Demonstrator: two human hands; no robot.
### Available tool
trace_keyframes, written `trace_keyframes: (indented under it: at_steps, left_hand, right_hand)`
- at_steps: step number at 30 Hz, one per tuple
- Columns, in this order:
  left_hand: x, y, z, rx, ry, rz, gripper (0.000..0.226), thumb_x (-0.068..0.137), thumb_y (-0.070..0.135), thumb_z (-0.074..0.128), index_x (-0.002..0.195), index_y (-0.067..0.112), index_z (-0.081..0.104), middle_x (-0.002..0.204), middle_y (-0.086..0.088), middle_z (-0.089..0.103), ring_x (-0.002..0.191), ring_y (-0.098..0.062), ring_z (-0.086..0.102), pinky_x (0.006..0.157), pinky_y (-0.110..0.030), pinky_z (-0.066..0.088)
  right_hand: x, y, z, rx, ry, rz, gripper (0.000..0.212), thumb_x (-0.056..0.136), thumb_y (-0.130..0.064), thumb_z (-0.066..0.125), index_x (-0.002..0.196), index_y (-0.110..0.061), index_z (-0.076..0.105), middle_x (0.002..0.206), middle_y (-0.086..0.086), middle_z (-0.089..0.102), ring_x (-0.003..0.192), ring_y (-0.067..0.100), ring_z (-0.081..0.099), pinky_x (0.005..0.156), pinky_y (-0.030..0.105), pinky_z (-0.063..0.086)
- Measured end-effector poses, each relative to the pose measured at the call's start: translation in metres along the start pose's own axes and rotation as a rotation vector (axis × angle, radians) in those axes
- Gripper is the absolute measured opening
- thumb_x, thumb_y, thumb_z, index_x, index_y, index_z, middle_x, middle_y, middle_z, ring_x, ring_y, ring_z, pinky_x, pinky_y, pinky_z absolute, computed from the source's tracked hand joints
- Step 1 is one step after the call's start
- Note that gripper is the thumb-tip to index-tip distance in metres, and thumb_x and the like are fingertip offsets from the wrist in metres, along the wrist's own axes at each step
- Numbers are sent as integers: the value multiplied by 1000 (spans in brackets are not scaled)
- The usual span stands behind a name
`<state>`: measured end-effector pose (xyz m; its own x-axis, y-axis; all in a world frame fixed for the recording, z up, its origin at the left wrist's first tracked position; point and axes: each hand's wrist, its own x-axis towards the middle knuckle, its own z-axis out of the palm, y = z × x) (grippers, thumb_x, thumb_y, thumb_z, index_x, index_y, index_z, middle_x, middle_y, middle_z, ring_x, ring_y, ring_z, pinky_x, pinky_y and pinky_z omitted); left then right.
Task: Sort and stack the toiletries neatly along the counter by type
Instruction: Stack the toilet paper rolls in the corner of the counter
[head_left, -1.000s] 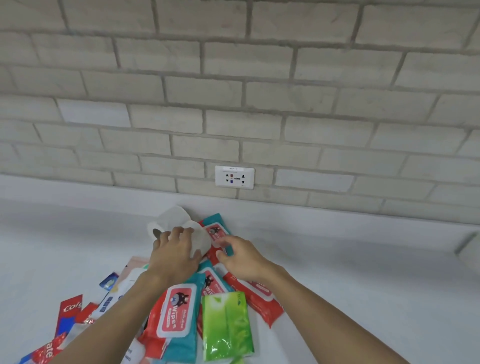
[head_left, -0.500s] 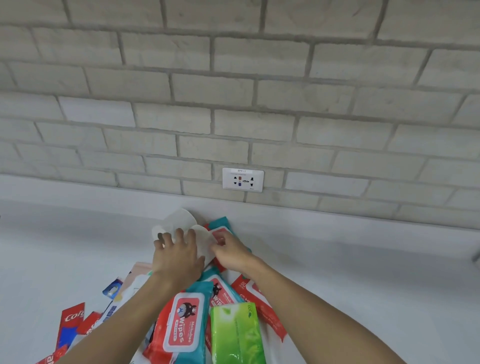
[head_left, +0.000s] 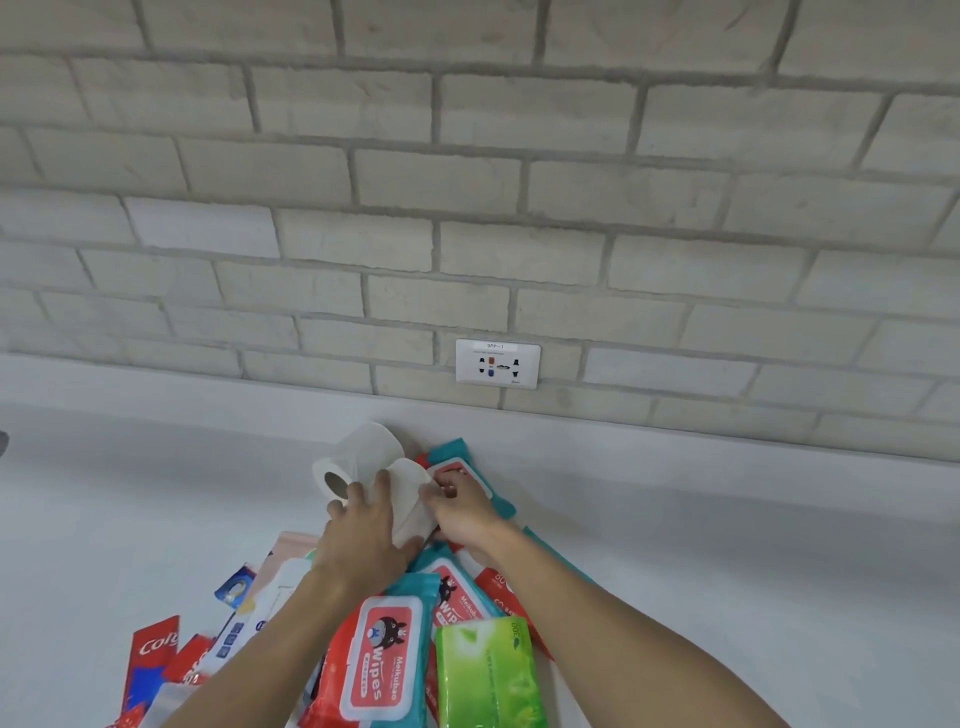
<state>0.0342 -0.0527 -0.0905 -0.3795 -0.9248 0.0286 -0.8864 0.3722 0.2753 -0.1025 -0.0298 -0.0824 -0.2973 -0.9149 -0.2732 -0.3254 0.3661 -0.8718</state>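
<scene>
While two rolls (head_left: 382, 460) lie at far end of pile (head_left: 387, 660), by wall (head_left: 467, 234), left hand (head_left: 363, 530) curls over both; right hand (head_left: 465, 512) pinches right roll (head_left: 410, 501) edge. Left roll (head_left: 361, 446) core opens leftward.

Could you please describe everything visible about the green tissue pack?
The green tissue pack is a glossy plastic-wrapped packet, bright green with pale leaf-like print. It lies flat nearest the camera, overlapping red-and-teal wipes packs, its lower end cut off by the frame. Neither the left hand nor the right hand touches it.
</scene>
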Motion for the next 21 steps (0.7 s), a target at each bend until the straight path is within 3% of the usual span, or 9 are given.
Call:
trace_keyframes:
  at_steps: [5,8,12,17,21]
  left_hand:
    - [2,-8,4,-54,32,31,100,74,61,62,147,20,6,136,-12,42,115,-35,45,97,-45,45]
    - [2,-11,3,-76,86,93,104,70,62,65,146,17,11,130,-13,47,111,-34,48,95,-45,44]
    - [-3,-7,0,-108,146,154,108,69,62,67,148,13,12,134,-11,43,121,-36,41,104,-47,38]
    - [-13,7,-8,-205,198,269,107,66,61,70,148,16,17,137,-6,41,120,-27,44,101,-40,41]
    - [-21,20,-19,-311,195,416,98,65,68,68,142,25,26,131,5,45,117,-16,44,100,-35,42]
  right_hand:
    - [-4,5,-2,83,0,-53,29,88,-45,60,115,-37,52,119,-8,61,102,14,63,88,36,57]
    - [-10,7,-7,108,30,-105,29,84,-40,68,111,-34,57,115,-11,63,101,12,63,84,33,59]
    - [-26,5,-19,94,96,-207,29,83,-32,72,110,-29,62,112,-12,63,100,7,60,67,11,49]
    - [-45,9,-36,39,158,-298,25,78,-28,76,100,-29,64,105,-15,64,96,5,60,87,23,50]
    - [-62,14,-60,5,191,-389,25,77,-20,78,99,-23,67,103,-13,66,97,-3,57,81,7,40]
